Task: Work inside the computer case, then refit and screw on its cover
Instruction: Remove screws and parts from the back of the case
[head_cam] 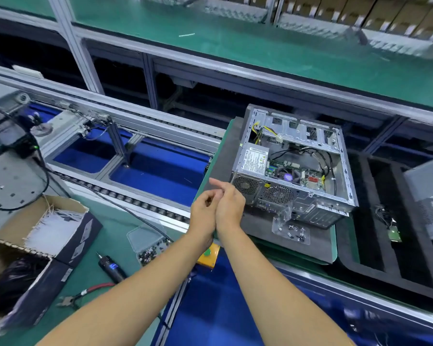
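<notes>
Two hands meet just left of the open computer case on its dark foam pad: left hand fingers loosely curled, right hand fingers extended, neither visibly holding anything; an electric screwdriver lies on the near-left bench.

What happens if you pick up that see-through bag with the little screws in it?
The clear bag would probably flop and crinkle, since it already lies rumpled against the computer case. The screws inside would likely slide together and could spill if its mouth is open, which cannot be told here.
</notes>
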`<state>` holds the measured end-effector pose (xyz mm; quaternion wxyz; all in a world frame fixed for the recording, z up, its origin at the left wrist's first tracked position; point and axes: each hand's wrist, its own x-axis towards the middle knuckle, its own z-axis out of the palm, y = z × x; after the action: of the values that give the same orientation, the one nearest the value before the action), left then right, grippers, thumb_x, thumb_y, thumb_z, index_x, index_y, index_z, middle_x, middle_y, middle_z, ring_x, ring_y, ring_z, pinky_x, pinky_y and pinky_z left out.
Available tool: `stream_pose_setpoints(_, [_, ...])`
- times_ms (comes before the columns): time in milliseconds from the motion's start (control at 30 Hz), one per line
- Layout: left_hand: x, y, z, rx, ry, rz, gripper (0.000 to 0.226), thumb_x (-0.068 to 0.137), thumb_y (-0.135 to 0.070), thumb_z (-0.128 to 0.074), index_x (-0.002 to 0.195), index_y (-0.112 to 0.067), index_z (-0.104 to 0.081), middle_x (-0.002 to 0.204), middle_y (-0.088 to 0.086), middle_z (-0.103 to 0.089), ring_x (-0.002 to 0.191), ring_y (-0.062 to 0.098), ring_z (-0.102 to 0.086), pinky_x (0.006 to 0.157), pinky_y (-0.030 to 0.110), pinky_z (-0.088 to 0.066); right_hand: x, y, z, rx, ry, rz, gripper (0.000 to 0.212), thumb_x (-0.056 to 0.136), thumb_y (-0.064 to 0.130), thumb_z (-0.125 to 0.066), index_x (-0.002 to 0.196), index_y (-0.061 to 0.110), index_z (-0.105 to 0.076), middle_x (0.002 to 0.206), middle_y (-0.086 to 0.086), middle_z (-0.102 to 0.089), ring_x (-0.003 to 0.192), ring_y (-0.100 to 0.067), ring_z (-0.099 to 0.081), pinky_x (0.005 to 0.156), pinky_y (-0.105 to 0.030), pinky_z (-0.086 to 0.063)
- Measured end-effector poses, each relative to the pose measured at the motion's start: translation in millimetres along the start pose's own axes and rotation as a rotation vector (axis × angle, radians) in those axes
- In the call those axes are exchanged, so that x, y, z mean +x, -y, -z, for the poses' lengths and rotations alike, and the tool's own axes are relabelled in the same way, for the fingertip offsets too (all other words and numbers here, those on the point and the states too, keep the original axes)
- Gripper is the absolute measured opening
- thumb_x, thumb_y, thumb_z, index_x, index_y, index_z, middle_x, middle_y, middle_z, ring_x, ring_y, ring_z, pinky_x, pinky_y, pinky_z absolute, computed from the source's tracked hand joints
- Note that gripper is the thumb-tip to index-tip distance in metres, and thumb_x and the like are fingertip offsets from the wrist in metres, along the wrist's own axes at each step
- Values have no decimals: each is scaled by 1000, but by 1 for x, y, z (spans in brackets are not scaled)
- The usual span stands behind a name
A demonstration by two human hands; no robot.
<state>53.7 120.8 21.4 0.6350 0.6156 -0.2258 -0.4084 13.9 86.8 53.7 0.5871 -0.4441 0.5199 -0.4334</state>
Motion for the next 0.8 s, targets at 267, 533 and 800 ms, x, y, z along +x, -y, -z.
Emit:
stream_pose_setpoints(267, [3, -66, -3, -265, -73, 28, 8, 100, -17, -64, 105, -11, -64, 102, 2, -78, 94, 17, -72, 87, 35, -57, -24, 44, 29, -451, -11, 40, 41, 90, 39, -41, 59, 38, -66, 61, 3, -69, 76, -30, -70, 80, -43, -57])
stream_pose_setpoints(533, [-2, -82, -18, -223, 73, 111, 9, 99, -19, -65, 104, -12, -67, 106, 3, -78, 102, 15, -74, 80, 32, -56, -44, 50, 55, -607, 160, -45, 47, 92, 30, -42, 52, 20, -64, 58, 2, -67, 77, -30, -68, 86, -44, -54])
stream_pose_setpoints(800, [-4, -65, -50, -433, 69, 177, 18, 98, -20, -66, 105, -6, -74, 107, 8, -78, 105, 15, -74, 75, 22, -59, -25, 58, 63, -551, 153, -32, 34, 99, 31, -39, 82, 15, -64, 99, -19, -73, 95, -37, -68, 83, -47, -54])
